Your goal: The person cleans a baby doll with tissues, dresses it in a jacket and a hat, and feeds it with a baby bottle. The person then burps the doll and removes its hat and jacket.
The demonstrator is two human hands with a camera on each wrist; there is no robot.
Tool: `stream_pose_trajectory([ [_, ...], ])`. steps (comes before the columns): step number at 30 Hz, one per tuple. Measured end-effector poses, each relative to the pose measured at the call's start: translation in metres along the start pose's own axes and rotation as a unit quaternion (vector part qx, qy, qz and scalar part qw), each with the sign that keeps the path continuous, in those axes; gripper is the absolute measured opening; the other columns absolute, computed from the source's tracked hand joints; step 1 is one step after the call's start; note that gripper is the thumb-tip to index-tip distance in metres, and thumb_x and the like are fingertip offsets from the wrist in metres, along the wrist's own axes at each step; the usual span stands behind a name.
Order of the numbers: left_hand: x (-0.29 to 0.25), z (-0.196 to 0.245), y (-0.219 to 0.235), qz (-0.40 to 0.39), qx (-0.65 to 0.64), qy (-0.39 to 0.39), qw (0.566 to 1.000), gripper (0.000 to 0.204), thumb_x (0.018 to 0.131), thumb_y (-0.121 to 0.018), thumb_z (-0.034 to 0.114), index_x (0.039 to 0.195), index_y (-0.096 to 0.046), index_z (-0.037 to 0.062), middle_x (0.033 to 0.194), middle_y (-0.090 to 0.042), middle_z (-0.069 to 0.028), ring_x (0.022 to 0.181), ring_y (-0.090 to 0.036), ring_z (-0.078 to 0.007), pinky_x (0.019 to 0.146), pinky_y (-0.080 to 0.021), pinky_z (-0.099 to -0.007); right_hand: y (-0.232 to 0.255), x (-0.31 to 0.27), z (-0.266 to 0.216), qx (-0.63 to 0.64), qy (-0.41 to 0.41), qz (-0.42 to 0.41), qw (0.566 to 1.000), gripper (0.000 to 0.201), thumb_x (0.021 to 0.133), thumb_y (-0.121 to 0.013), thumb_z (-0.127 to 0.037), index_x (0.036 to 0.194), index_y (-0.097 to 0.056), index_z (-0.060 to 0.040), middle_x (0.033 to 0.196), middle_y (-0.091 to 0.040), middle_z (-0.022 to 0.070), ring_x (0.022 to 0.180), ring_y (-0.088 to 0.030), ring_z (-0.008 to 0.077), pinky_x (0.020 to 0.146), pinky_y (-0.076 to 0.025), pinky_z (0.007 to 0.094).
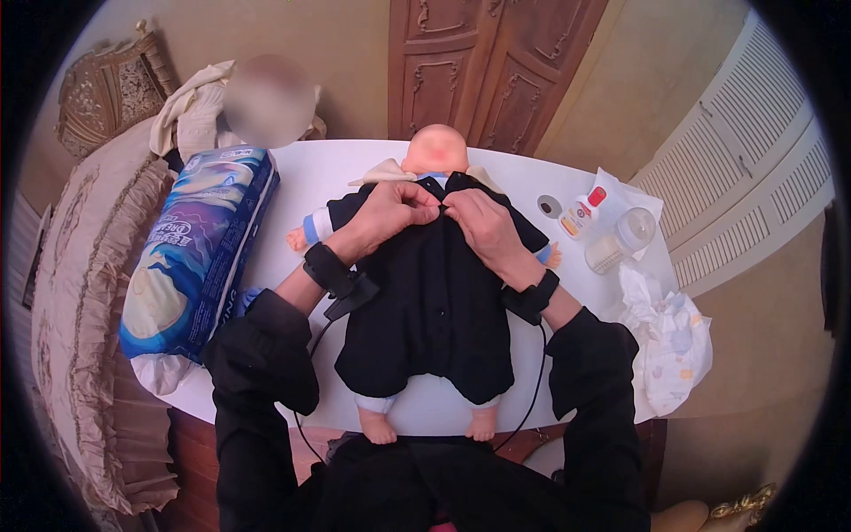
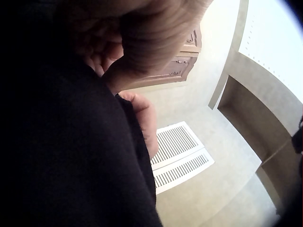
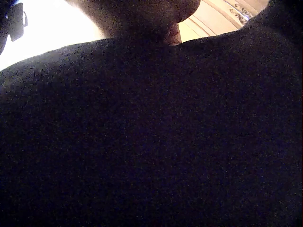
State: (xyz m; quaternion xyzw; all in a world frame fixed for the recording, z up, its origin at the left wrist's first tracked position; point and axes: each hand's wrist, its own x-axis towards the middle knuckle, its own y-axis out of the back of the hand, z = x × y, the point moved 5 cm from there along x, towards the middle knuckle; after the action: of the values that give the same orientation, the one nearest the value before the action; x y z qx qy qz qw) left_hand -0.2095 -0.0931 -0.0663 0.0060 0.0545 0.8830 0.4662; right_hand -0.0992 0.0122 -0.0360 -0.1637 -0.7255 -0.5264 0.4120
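A baby doll (image 1: 437, 149) lies on its back, dressed in a black buttoned garment (image 1: 425, 301) over white and blue clothing. At the upper chest, my left hand (image 1: 390, 215) pinches one front edge of the garment. Close beside it, my right hand (image 1: 483, 226) pinches the opposite edge, the fingertips of both nearly meeting. Black cloth (image 2: 80, 151) fills much of the left wrist view, with my left hand (image 2: 151, 38) above it. In the right wrist view the cloth (image 3: 151, 127) hides most of my right hand (image 3: 142, 19). The exact fingertip contact is hidden.
On the white table (image 1: 301, 173), a blue diaper pack (image 1: 199, 257) lies at the left. To the right are a small red-capped bottle (image 1: 583, 213), a baby bottle (image 1: 620, 239), a dark round object (image 1: 550, 207) and a crumpled diaper (image 1: 667, 350). A bed (image 1: 97, 310) stands left.
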Motion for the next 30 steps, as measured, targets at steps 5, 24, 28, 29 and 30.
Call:
stream_pose_trajectory([
  [5,-0.001,0.004,-0.001,0.019,0.014,-0.005,1.0,0.009,0.08,-0.068,0.005,0.088,-0.067,-0.0001,0.082,-0.064,-0.0013,0.075,-0.056,-0.0066,0.07,-0.046,-0.0201,0.0,-0.001,-0.001,-0.022,0.019,0.016,0.999,0.016,0.075,-0.063,-0.002,0.088,-0.053,-0.0018,0.082,-0.058,0.0107,0.075,-0.059,0.0263,0.064,-0.049,0.0344],
  [24,0.005,-0.001,0.003,0.094,-0.031,0.082,0.992,0.01,0.075,-0.063,0.008,0.077,-0.067,-0.0008,0.074,-0.06,-0.0044,0.071,-0.054,-0.0102,0.064,-0.042,-0.0241,0.004,0.003,-0.015,-0.118,0.143,-0.017,0.982,0.016,0.073,-0.061,-0.005,0.087,-0.054,-0.0026,0.071,-0.047,0.0065,0.065,-0.054,0.019,0.055,-0.047,0.0267],
  [28,0.003,-0.002,0.002,0.055,-0.001,0.071,0.996,0.009,0.077,-0.066,0.009,0.078,-0.067,0.0007,0.072,-0.059,-0.0017,0.067,-0.053,-0.0092,0.062,-0.042,-0.0231,0.0,0.0,-0.008,-0.099,0.093,-0.007,0.991,0.016,0.073,-0.062,-0.004,0.086,-0.054,-0.0026,0.072,-0.05,0.0071,0.067,-0.055,0.0202,0.056,-0.047,0.0283],
  [29,0.001,0.0,0.0,0.046,-0.003,0.057,0.997,0.01,0.078,-0.066,0.01,0.079,-0.066,0.0006,0.071,-0.059,-0.0006,0.066,-0.052,-0.0088,0.061,-0.042,-0.0231,0.0,0.001,-0.005,-0.082,0.074,0.014,0.994,0.016,0.073,-0.063,-0.004,0.086,-0.054,-0.0024,0.073,-0.052,0.0076,0.068,-0.057,0.021,0.056,-0.048,0.0293],
  [30,0.0,-0.003,-0.001,0.046,-0.003,0.057,0.997,0.01,0.078,-0.066,0.01,0.079,-0.066,0.0006,0.071,-0.059,-0.0006,0.066,-0.052,-0.0088,0.061,-0.042,-0.0231,0.001,0.001,-0.002,-0.064,0.055,0.035,0.996,0.016,0.074,-0.063,-0.004,0.086,-0.053,-0.0022,0.075,-0.054,0.0081,0.069,-0.058,0.0219,0.057,-0.048,0.0304],
])
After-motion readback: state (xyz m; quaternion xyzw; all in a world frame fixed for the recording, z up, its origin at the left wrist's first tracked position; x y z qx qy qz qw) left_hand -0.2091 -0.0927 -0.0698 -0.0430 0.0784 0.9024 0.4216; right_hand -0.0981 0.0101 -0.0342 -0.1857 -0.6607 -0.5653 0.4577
